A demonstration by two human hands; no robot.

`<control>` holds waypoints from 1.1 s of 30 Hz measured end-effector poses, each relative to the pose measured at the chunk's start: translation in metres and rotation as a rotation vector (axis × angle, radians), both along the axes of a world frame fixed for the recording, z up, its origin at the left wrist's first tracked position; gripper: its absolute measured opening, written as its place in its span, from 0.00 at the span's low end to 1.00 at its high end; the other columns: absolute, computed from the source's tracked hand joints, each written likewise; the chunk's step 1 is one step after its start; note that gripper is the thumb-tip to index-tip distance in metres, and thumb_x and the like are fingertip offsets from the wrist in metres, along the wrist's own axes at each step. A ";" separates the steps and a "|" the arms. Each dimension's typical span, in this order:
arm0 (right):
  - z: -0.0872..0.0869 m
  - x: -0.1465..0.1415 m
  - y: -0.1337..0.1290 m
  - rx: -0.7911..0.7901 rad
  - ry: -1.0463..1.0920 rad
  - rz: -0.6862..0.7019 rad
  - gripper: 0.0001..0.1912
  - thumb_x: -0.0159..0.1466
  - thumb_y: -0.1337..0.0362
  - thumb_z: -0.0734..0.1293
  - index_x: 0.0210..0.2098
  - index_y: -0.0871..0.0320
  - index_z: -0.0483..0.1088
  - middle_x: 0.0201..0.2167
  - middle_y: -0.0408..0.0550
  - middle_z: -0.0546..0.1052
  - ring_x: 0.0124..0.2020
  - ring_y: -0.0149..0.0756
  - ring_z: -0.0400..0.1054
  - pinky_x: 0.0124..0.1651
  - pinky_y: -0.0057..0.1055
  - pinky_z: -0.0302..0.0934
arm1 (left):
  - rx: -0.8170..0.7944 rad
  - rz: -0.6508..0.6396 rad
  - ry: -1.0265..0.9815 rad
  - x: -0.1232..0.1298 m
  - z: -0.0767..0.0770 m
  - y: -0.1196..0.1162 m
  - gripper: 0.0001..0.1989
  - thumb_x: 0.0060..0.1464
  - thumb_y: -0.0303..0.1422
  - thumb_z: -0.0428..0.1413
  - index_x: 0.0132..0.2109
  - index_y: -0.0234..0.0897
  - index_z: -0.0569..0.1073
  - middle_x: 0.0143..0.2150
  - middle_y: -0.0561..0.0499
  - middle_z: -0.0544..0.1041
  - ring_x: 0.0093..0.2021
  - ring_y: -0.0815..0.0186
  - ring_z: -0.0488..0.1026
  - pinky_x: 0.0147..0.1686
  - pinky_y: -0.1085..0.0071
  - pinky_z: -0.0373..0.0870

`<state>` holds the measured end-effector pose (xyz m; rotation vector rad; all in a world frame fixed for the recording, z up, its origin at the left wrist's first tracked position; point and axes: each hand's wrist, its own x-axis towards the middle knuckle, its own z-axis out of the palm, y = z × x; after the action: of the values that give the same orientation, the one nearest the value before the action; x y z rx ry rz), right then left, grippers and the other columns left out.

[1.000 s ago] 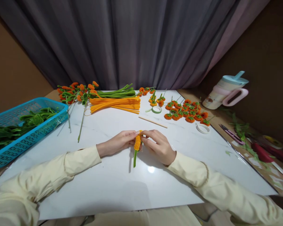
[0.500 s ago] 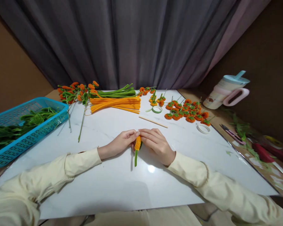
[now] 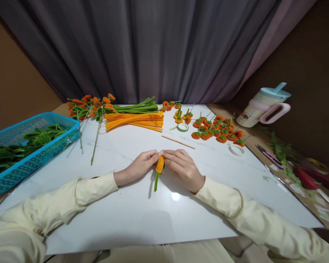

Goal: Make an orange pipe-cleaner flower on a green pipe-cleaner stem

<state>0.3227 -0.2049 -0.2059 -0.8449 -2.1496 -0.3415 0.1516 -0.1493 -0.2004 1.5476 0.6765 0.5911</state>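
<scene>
Between my fingertips, just over the middle of the white table, is a pipe cleaner piece [image 3: 160, 165]: a yellow-orange coiled part with a green end [image 3: 156, 181] pointing down toward me. My left hand [image 3: 143, 166] pinches it from the left with thumb and fingers. From the right, the closed fingers of my right hand [image 3: 184, 168] press against its upper end, and they hide part of it. A thin wooden stick [image 3: 178, 142] lies just beyond my right hand.
Behind my hands lie orange pipe cleaners [image 3: 134, 121] and green ones [image 3: 137, 106]. Several orange flower heads [image 3: 222, 128] sit at the right near a white tape roll [image 3: 236, 149] and a green tape roll [image 3: 182, 127]. A blue basket [image 3: 35, 160] stands left, a tumbler [image 3: 263, 106] right.
The green end of the pipe cleaner piece has swung slightly to the left, so the piece is more tilted. Both hands stay nearly in place, still holding it.
</scene>
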 end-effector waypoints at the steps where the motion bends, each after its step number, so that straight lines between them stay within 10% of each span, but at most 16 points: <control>1: 0.001 0.000 0.000 0.012 -0.015 -0.014 0.09 0.64 0.75 0.57 0.38 0.62 0.68 0.43 0.57 0.76 0.48 0.42 0.68 0.39 0.37 0.61 | 0.027 0.015 0.013 -0.001 0.002 0.000 0.19 0.59 0.46 0.47 0.30 0.34 0.66 0.25 0.53 0.68 0.28 0.69 0.66 0.30 0.73 0.63; 12: -0.001 -0.001 -0.001 0.037 -0.065 -0.142 0.06 0.63 0.74 0.59 0.38 0.64 0.67 0.41 0.57 0.76 0.44 0.42 0.68 0.40 0.38 0.60 | 0.806 0.101 0.240 -0.015 0.021 -0.016 0.12 0.56 0.35 0.54 0.46 0.37 0.69 0.41 0.48 0.76 0.41 0.63 0.72 0.44 0.69 0.66; 33: 0.001 0.004 0.003 -0.113 0.030 -0.130 0.05 0.66 0.70 0.58 0.41 0.61 0.64 0.33 0.51 0.75 0.35 0.36 0.66 0.37 0.34 0.58 | 1.037 0.092 0.237 -0.022 -0.010 0.000 0.12 0.60 0.31 0.49 0.50 0.35 0.69 0.44 0.44 0.76 0.42 0.62 0.73 0.45 0.67 0.68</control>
<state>0.3265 -0.2016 -0.2045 -1.0502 -2.1076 -0.2731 0.1298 -0.1493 -0.2106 2.5874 0.6473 0.9106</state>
